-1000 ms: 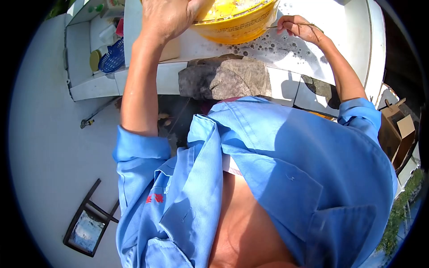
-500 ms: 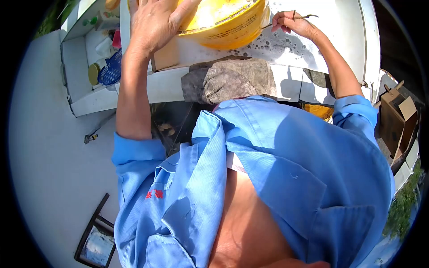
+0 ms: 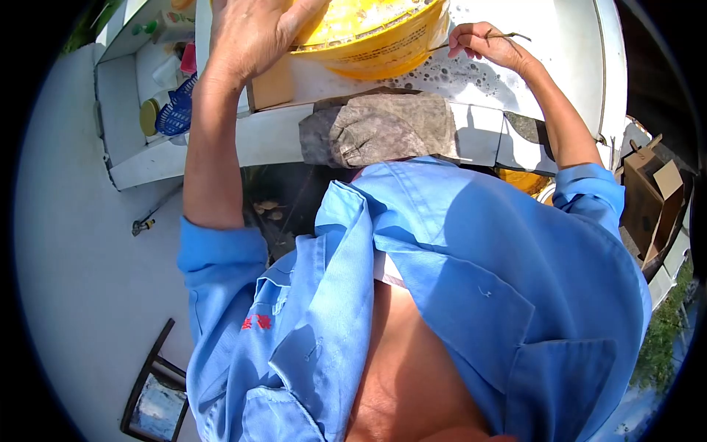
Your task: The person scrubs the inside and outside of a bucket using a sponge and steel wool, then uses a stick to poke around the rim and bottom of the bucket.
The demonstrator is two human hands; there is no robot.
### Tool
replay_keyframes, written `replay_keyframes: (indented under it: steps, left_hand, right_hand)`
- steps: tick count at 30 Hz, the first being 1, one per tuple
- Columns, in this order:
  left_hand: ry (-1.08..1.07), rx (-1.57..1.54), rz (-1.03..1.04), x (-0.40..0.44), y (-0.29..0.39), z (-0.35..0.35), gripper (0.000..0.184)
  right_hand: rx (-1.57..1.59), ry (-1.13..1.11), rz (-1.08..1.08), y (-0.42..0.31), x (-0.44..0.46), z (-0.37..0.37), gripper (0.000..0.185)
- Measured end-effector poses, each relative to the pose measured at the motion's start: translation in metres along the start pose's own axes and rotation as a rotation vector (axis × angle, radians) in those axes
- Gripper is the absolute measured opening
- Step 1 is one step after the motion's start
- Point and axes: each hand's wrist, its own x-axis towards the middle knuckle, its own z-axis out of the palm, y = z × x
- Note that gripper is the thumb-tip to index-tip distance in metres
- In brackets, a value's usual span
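A yellow bucket (image 3: pixel 383 59) with dark print on its side stands on a wet white surface; foam shows inside its rim. Over the bucket's left part lies my left hand (image 3: pixel 254 33), back up, thumb spread from the fingers. The fingertips are cut off by the top edge, and whether they press on the bucket is hidden. To the right of the bucket, my right hand (image 3: pixel 486 46) pinches a thin dark rod (image 3: pixel 515 36), like a wire or twig. One end of it reaches the bucket's side; whether it is attached there I cannot tell.
A crumpled grey-brown cloth (image 3: pixel 379 129) hangs over the white tiled edge (image 3: pixel 272 138). Left of it, a blue plastic basket (image 3: pixel 177 110) and a jar with a yellowish lid (image 3: pixel 149 116) sit in a white compartment. An open cardboard box (image 3: pixel 652 202) stands at the right.
My left forearm has shifted slightly left, and the bucket sits a touch higher in view. My right hand keeps hold of the thin rod, nearly in place.
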Motion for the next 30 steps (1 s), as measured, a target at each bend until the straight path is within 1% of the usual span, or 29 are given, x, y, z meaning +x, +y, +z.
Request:
replay_keyframes:
  steps: [2, 4, 6, 8, 9, 12, 13, 14, 16, 17, 18, 20, 21, 22, 23, 24, 25, 26, 27, 28, 29, 30]
  left_hand:
    - [0.002, -0.001, 0.001, 0.0, 0.001, 0.001, 0.048]
    - [-0.005, -0.014, -0.01, 0.001, 0.003, 0.002, 0.048]
    - [0.008, 0.019, 0.019, 0.005, 0.005, -0.002, 0.047]
    - [0.023, 0.045, 0.053, 0.005, 0.006, -0.003, 0.047]
    - [0.036, 0.044, 0.068, 0.006, 0.005, -0.002, 0.046]
    - [0.056, 0.009, 0.071, 0.007, 0.006, 0.003, 0.046]
    - [0.062, -0.021, 0.057, 0.008, 0.006, 0.004, 0.046]
    - [0.059, -0.025, 0.062, 0.009, 0.008, 0.003, 0.046]
    - [0.042, 0.089, 0.118, 0.011, 0.011, -0.003, 0.045]
    - [0.042, 0.091, 0.12, 0.011, 0.012, -0.003, 0.045]
    - [0.02, 0.09, 0.09, 0.011, 0.014, -0.004, 0.046]
    - [-0.01, 0.089, 0.06, 0.008, 0.014, -0.004, 0.046]
    - [-0.04, 0.037, 0.003, 0.006, 0.013, -0.003, 0.047]
    - [-0.066, -0.019, -0.052, 0.005, 0.013, -0.001, 0.047]
    - [-0.06, -0.027, -0.049, 0.005, 0.013, 0.001, 0.047]
    - [-0.052, -0.226, -0.122, 0.004, 0.013, 0.001, 0.049]
    - [-0.05, -0.426, -0.197, 0.004, 0.013, 0.001, 0.051]
    - [-0.051, -0.429, -0.2, 0.003, 0.012, -0.002, 0.051]
    - [-0.095, -0.287, -0.156, 0.002, 0.011, -0.006, 0.052]
    - [-0.135, -0.128, -0.124, 0.003, 0.008, -0.008, 0.054]
    - [-0.021, -0.771, -0.34, -0.002, 0.008, 0.005, 0.055]
    - [-0.024, -0.773, -0.343, -0.001, 0.008, 0.002, 0.055]
  right_hand:
    - [-0.047, -0.023, -0.043, -0.007, 0.001, 0.024, 0.027]
    - [-0.117, -0.007, 0.017, 0.001, 0.003, 0.049, 0.028]
    - [-0.081, -0.026, 0.024, 0.006, 0.003, 0.039, 0.028]
    - [-0.099, -0.072, -0.058, 0.014, -0.003, 0.02, 0.031]
    - [-0.179, -0.058, -0.108, 0.017, -0.004, 0.01, 0.035]
    - [-0.155, -0.006, -0.057, 0.013, -0.01, -0.007, 0.038]
    - [-0.185, -0.009, -0.034, 0.008, -0.009, -0.004, 0.034]
    - [-0.18, -0.006, -0.029, 0.0, -0.009, 0.005, 0.034]
    - [-0.078, -0.055, -0.056, -0.007, -0.005, 0.03, 0.028]
    - [-0.043, -0.021, -0.031, -0.001, -0.002, 0.046, 0.024]
    - [-0.042, -0.019, -0.035, 0.003, 0.002, 0.044, 0.024]
    - [0.066, 0.019, 0.162, 0.017, 0.008, 0.037, 0.024]
    - [0.135, 0.081, 0.162, 0.026, 0.004, 0.025, 0.022]
    - [0.208, 0.117, 0.232, 0.036, 0.0, 0.008, 0.019]
    - [0.43, 0.213, 0.252, 0.023, -0.012, -0.005, 0.017]
    - [0.652, 0.309, 0.268, 0.012, -0.025, -0.015, 0.014]
    - [0.735, 0.418, 0.362, 0.06, -0.025, -0.026, 0.012]
    - [0.818, 0.525, 0.456, 0.116, -0.027, -0.04, 0.011]
    - [0.771, 0.49, 0.562, 0.133, -0.032, -0.051, 0.011]
    - [1.014, 0.396, 0.594, 0.196, -0.042, -0.071, 0.012]
    - [0.969, 0.504, 0.641, 0.183, -0.039, -0.067, 0.012]
    - [0.919, 0.63, 0.69, 0.168, -0.044, -0.063, 0.012]
